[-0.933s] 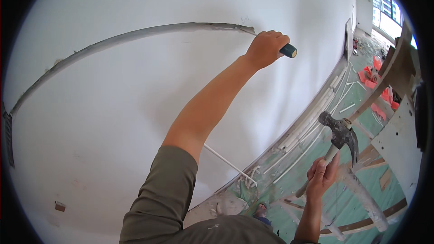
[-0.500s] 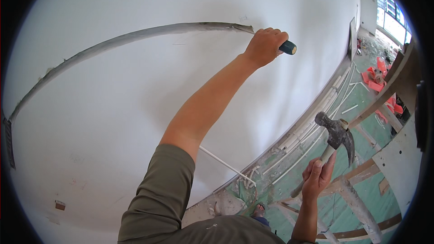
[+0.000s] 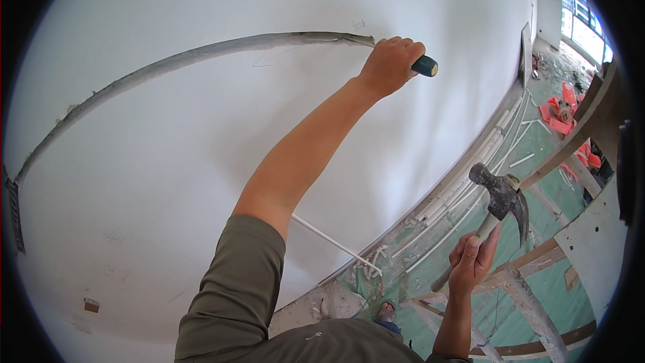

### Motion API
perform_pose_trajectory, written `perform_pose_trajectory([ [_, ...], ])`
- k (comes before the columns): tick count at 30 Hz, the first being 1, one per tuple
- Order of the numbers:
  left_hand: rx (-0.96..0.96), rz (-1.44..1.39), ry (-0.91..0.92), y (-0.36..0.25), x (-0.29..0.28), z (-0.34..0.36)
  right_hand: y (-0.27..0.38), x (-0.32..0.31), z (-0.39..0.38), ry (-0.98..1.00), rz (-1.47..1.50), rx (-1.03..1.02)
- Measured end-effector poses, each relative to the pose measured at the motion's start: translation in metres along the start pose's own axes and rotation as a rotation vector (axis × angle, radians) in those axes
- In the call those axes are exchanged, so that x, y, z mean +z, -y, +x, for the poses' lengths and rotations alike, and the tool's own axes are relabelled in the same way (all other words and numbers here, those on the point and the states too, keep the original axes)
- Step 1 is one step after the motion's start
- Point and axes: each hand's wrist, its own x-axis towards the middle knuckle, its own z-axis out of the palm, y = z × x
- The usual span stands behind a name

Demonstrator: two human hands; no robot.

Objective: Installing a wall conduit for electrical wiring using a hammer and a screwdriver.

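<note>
My left hand (image 3: 391, 66) is closed around a chisel, whose dark green handle (image 3: 424, 66) with a yellowish end sticks out to the right of the fist. Most of its blade is hidden by the fingers. The fist rests at the right end of a long grey groove (image 3: 201, 52) cut in the white wall (image 3: 168, 154). Lower right, away from the wall, my right hand (image 3: 470, 262) grips a claw hammer (image 3: 502, 195) by its pale, worn handle. The hammer's dark head points up, its claw curving to the right, apart from the chisel.
White pipes (image 3: 463, 188) lie along the wall's foot on a green floor covering (image 3: 430, 255). A wooden frame (image 3: 531, 296) with a pale board (image 3: 591, 235) stands at the right. Orange-red pieces (image 3: 561, 111) lie farther off, near a window (image 3: 583, 17).
My left hand and the chisel handle have shifted slightly left, and the handle's end sits a little higher. The right hand keeps the hammer in nearly the same place.
</note>
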Motion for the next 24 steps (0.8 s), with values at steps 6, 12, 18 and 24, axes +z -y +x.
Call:
perform_pose_trajectory([
  [6,-0.003,-0.009,-0.048,-0.001,0.002,0.005,0.013,0.015,0.017,0.042,0.033,0.02],
  [12,-0.03,0.001,-0.068,0.004,0.001,0.003,0.03,0.063,0.063,-0.033,0.142,-0.12],
  [18,-0.057,-0.06,-0.11,-0.005,-0.003,0.01,0.031,0.095,0.112,-0.288,0.357,-0.185],
  [24,-0.045,-0.062,-0.123,0.002,-0.003,0.003,0.011,0.133,0.134,0.075,0.188,0.019],
])
